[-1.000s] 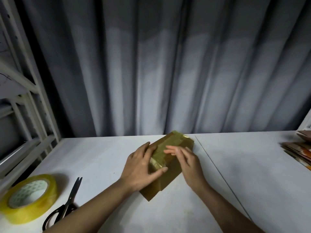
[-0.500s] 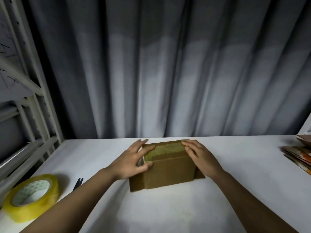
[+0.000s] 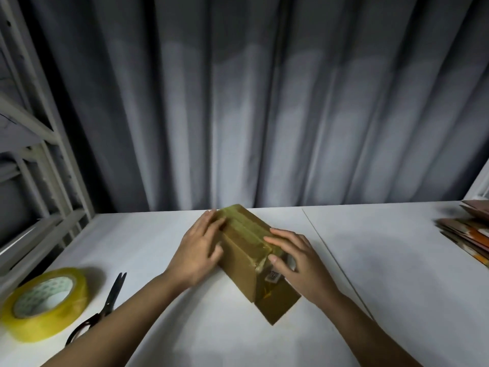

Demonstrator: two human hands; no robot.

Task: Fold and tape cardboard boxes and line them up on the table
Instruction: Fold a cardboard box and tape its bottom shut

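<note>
A small brown cardboard box [image 3: 242, 263] stands on the white table [image 3: 397, 274], turned at an angle, with yellowish tape along its top seam. A bottom flap sticks out toward me at its near end. My left hand [image 3: 199, 250] lies flat against the box's left side, fingers straight. My right hand [image 3: 296, 258] rests on the right end of the top, fingers spread over the taped corner. A roll of yellow tape [image 3: 43, 303] lies at the near left, with black scissors [image 3: 102, 308] beside it.
A stack of flat cardboard blanks [image 3: 468, 234] lies at the table's right edge. A white metal shelf frame [image 3: 39, 168] stands at the left. A grey curtain [image 3: 264, 102] hangs behind the table.
The box has been turned from facing me squarely to lying at an angle, its far end to the left. Both hands shifted with it, staying on its left side and right end.
</note>
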